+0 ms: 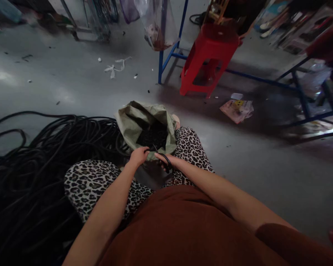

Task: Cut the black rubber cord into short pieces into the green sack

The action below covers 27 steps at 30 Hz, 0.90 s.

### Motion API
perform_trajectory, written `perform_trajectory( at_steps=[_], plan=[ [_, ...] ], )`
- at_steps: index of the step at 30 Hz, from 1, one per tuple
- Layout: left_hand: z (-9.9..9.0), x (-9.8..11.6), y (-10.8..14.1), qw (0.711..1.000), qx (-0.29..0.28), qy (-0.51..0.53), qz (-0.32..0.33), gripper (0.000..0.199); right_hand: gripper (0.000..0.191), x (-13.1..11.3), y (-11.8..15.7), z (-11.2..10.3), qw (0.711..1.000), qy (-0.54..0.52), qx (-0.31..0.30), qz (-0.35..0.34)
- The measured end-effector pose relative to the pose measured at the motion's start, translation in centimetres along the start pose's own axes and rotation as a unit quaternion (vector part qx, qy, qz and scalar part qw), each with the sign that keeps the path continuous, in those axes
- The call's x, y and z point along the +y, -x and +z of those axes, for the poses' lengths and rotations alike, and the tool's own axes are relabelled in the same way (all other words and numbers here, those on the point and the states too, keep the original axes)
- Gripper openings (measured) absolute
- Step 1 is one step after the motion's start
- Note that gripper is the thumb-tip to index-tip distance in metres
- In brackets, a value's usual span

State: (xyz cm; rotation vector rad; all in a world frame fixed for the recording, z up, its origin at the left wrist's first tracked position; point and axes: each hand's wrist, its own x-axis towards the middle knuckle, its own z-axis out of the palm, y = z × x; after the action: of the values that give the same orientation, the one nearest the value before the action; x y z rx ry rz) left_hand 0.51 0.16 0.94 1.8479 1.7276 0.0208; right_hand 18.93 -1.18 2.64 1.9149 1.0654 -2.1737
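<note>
My right hand is closed round the black handles of a pair of scissors, whose blades point up and left over the near rim of an open sack. Close beside it, my left hand pinches a short dark piece of black cord near the blades. The pale green woven sack stands between my knees with its mouth spread. Inside it lies a heap of small black pieces. I cannot tell whether the blades touch the cord.
Loops of long black cord pile on the floor at my left. Ahead stands a red plastic stool by a blue metal frame with a clear plastic bag hanging from it. Printed packaging and white scraps lie on the floor.
</note>
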Motion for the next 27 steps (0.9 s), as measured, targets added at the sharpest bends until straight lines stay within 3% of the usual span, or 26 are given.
perform_trajectory(
  at_steps=[12,19,27],
  plan=[
    [0.1,0.0,0.0,1.0,-0.008,0.003,0.014,0.035,0.057,-0.2,0.4,0.0,0.999,0.046,-0.013,-0.024],
    [0.0,0.1,0.0,1.0,-0.006,0.011,0.01,0.034,0.051,0.2,-0.2,0.0,0.996,0.062,0.021,-0.067],
    [-0.6,-0.9,0.2,1.0,-0.021,-0.015,-0.009,0.039,0.054,0.2,-0.9,-0.2,0.995,0.073,0.055,-0.039]
  ],
)
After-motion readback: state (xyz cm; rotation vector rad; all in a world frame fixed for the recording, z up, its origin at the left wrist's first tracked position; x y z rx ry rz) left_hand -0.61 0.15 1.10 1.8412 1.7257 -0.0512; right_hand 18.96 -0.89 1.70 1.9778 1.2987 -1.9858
